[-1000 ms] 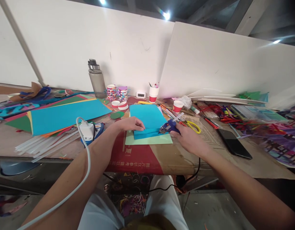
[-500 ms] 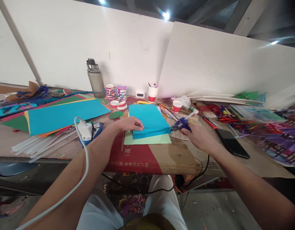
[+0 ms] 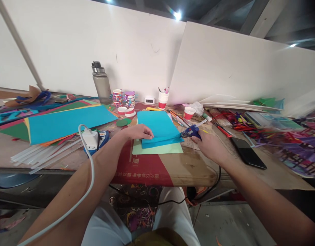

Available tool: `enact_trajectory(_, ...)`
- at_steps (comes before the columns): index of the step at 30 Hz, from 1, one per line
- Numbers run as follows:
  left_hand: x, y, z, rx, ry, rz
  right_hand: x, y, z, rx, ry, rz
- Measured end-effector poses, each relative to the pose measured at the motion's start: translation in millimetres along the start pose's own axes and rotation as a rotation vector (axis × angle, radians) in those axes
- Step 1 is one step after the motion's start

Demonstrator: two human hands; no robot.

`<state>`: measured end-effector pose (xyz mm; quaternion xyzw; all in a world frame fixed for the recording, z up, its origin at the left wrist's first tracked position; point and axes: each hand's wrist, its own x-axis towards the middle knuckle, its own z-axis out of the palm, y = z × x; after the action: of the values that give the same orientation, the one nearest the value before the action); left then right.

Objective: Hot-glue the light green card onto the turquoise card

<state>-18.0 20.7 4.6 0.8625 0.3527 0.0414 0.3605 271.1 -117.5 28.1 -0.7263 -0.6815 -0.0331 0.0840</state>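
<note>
A blue paper sheet (image 3: 157,123) with its near edge folded into a flap lies over a pale green sheet (image 3: 170,149) in front of me. My left hand (image 3: 142,132) pinches the flap's raised edge near its left end, fingertips pressed together. In my right hand (image 3: 206,143) is a blue hot glue gun (image 3: 190,131), gripped by its handle. Its nozzle points left and sits at the right end of the fold; whether the tip touches the paper I cannot tell. A clear glue stick juts from the gun's back.
Left of me lie stacked coloured sheets (image 3: 70,123), clear glue sticks (image 3: 44,155) and a white plug (image 3: 91,138) on a power strip. Paper cups (image 3: 189,113), a grey bottle (image 3: 102,85) and a small clock (image 3: 149,100) stand behind. A phone (image 3: 248,153) lies right of my hand.
The glue gun in my right hand has shifted slightly left and up along the fold, its rear end lower. My left hand stays on the flap.
</note>
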Motion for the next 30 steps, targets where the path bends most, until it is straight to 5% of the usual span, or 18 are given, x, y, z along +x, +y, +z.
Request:
enact_trajectory(21, 1, -2, 0.8, 0.009, -0.002, 0.006, 1, 0, 11, -0.04, 0.023, 0.014)
enact_trajectory(30, 2, -1, 1.2, 0.018, 0.004, 0.005, -13, -7, -4, -0.028, -0.035, -0.06)
